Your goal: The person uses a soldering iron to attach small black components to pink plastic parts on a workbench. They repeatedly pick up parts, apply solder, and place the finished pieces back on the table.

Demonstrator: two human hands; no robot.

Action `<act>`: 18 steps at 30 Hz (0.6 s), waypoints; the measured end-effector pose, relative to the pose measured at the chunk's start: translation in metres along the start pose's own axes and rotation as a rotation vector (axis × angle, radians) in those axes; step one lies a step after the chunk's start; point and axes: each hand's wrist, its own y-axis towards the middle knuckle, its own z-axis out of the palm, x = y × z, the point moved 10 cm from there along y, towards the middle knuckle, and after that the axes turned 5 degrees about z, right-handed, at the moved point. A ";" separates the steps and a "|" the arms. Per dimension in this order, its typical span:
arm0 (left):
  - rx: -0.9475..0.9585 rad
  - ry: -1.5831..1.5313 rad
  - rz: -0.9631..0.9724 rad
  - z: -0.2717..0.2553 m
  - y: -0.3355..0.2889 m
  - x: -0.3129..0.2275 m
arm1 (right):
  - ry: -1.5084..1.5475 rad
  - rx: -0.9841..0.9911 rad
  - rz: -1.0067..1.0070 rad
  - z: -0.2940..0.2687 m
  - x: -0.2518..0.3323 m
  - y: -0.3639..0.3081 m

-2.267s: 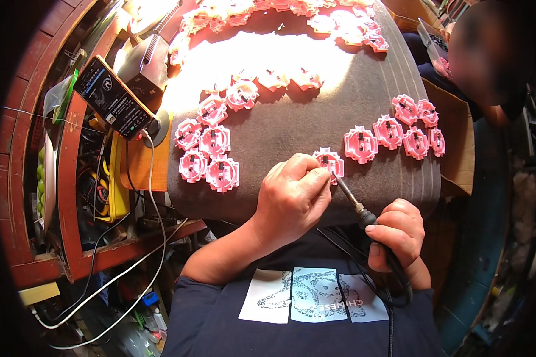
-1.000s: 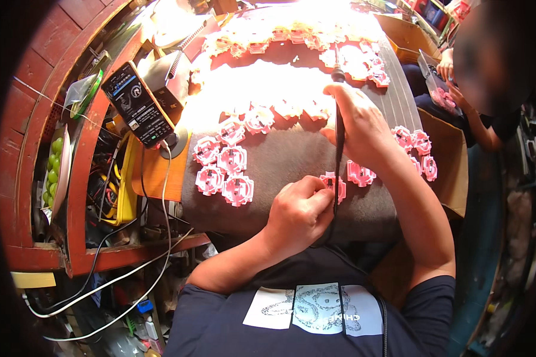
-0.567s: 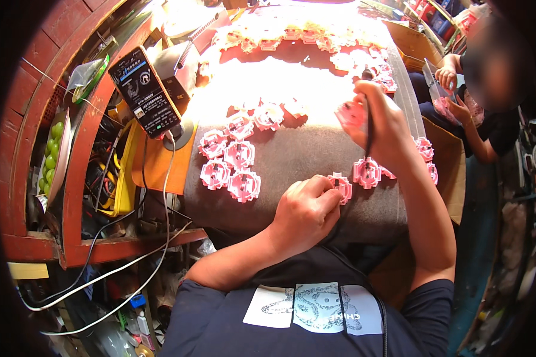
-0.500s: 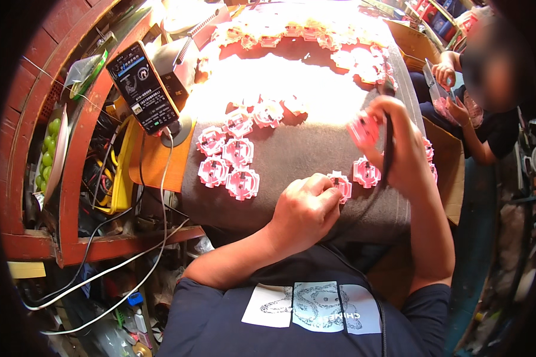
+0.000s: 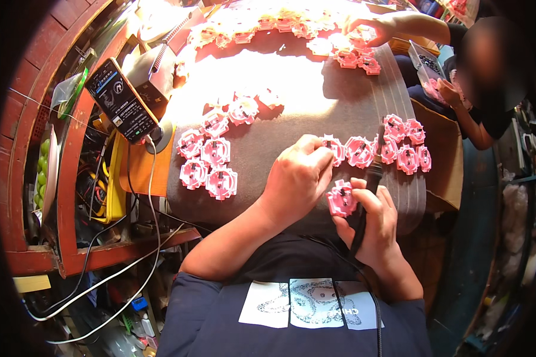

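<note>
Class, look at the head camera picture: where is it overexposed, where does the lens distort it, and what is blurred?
Head view: sunlight washes out the far end of the grey mat and the pink parts there; the fisheye bends the red wooden rail and leaves black corners; another person's face at upper right is blurred; the left hand and right hand stay sharp in shade.

Right hand (image 5: 372, 223) grips a pink part (image 5: 341, 200) and black corded tool (image 5: 366, 196); left hand (image 5: 298, 178) apparently pinches another on the grey worktop (image 5: 292, 128).
</note>
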 end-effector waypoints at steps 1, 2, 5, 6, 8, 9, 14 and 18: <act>-0.031 -0.018 0.014 -0.003 0.002 -0.001 | -0.009 -0.021 0.000 0.005 0.000 0.001; -0.063 -0.024 -0.011 -0.007 0.000 0.000 | -0.018 -0.041 0.002 0.009 -0.001 0.002; -0.114 -0.045 -0.003 -0.030 -0.015 -0.011 | 0.061 -0.086 0.019 0.015 -0.007 0.005; -0.014 -0.121 -0.038 -0.026 -0.025 -0.013 | 0.079 -0.100 0.029 0.015 -0.008 0.004; 0.131 -0.189 0.020 -0.016 -0.034 -0.030 | 0.123 -0.100 0.023 0.011 -0.008 0.001; 0.162 -0.088 0.108 -0.012 -0.038 -0.037 | 0.129 -0.093 0.008 0.010 -0.008 0.001; 0.157 -0.029 0.109 -0.008 -0.044 -0.031 | 0.156 -0.068 -0.034 0.014 -0.005 0.002; 0.155 -0.024 0.122 -0.007 -0.038 -0.034 | 0.114 -0.025 -0.066 0.013 -0.006 0.001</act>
